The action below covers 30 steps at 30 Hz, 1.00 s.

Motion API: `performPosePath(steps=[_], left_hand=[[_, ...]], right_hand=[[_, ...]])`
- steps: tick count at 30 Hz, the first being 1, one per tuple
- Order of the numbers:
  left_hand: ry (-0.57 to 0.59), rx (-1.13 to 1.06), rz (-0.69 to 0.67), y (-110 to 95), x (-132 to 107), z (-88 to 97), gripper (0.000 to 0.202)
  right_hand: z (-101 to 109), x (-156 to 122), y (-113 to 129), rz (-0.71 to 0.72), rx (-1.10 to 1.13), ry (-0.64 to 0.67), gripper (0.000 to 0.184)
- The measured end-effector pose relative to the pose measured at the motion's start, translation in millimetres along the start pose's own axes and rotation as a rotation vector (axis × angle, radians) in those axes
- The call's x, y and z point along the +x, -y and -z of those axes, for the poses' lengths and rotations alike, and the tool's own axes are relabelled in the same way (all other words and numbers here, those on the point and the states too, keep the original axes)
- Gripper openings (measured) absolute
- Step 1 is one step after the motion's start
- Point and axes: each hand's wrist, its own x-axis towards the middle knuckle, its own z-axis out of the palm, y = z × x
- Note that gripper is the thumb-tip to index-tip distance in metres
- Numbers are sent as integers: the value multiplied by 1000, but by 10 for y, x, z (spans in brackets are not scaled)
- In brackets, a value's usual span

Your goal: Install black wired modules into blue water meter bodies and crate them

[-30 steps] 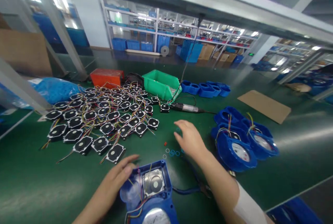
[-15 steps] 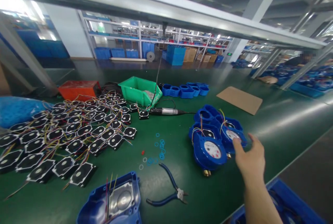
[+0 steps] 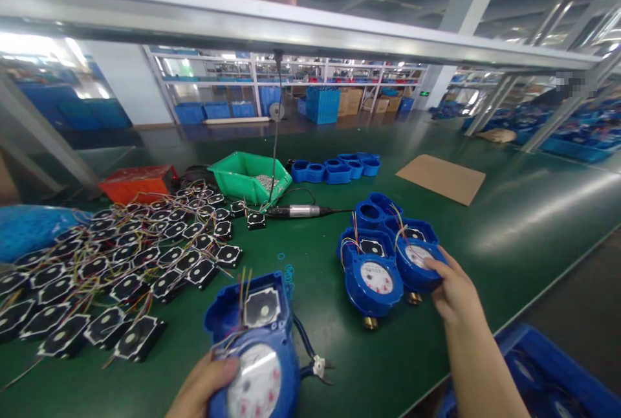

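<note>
The left hand (image 3: 208,382) has hold of the near blue meter (image 3: 287,366) at the bottom of the view, a bit left of the middle. Its thumb lies over the left edge of the round white face, and the other fingers are mostly hidden. The hand is bent closed around that side. This meter's long way runs from the person toward the back of the green table (image 3: 310,246). The round face is at the near end, and the boxy end with the wires (image 3: 246,282) points away and leans a little left. The face looks up. I can't tell if its bottom touches the table.

The right hand (image 3: 453,285) is around the right side of the right blue meter (image 3: 412,275). It is partly closed, with the thumb on the face and the fingers curled at the side. This meter's boxy end also points away and a bit left, and its brass end (image 3: 414,299) points toward the person.

The middle blue meter (image 3: 352,288) is just left of it, lying nearly the same way. The pliers (image 3: 317,366) are just beside the near blue meter, with their metal tips pointing right.
</note>
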Motion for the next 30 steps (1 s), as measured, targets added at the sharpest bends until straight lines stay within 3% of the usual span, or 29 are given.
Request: performPosePath(steps=[3, 5, 8, 13, 19, 25, 30], left_hand=[[84, -242, 68, -98, 197, -517, 36], [112, -330, 66, -160, 349, -820, 26], [135, -327, 30, -185, 554, -1111, 15], [222, -225, 14, -107, 665, -1249, 20], [246, -167, 10, 22, 675, -1374, 34], [276, -120, -45, 181, 934, -1713, 48], [295, -94, -106, 130, 1183, -2072, 50]], right_hand=[[114, -104, -35, -30, 22, -10, 75], [180, -163, -62, -33, 54, -38, 79], [228, -232, -88, -7, 74, -65, 86], [217, -313, -101, 9, 63, -72, 92], [266, -250, -97, 15, 102, -107, 84], [288, 76, 61, 50, 131, -154, 71], [235, 508, 178, 124, 31, -163, 61]])
